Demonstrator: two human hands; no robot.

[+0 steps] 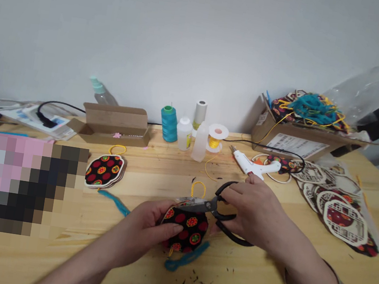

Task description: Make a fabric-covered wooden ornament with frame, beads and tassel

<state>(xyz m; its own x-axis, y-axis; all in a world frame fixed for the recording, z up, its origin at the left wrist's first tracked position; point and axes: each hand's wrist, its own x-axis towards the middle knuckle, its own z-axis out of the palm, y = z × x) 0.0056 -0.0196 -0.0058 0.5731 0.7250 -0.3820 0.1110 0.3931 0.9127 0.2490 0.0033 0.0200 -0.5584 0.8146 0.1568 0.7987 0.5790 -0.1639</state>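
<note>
My left hand (151,226) pinches the left side of a dark patterned fabric piece (186,229), thumb on its face. A yellow cord loop (198,189) stands at its top, and a teal tassel (186,257) hangs at its bottom. In my right hand (254,208) are black-handled scissors (206,206), fingers through the handles. Their blades lie along the upper edge of the fabric piece. Whether they touch the cloth I cannot tell. To the left lies a stack of similar fabric pieces (105,170) with a yellow loop and a teal tassel.
A white glue gun (255,165) lies behind my right hand. Teal thread (169,124), bottles (201,141) and a yellow cord spool (217,136) stand along the wall. An open cardboard box (117,124) is back left, a filled carton (289,140) back right. Wooden frames (344,222) pile up at right.
</note>
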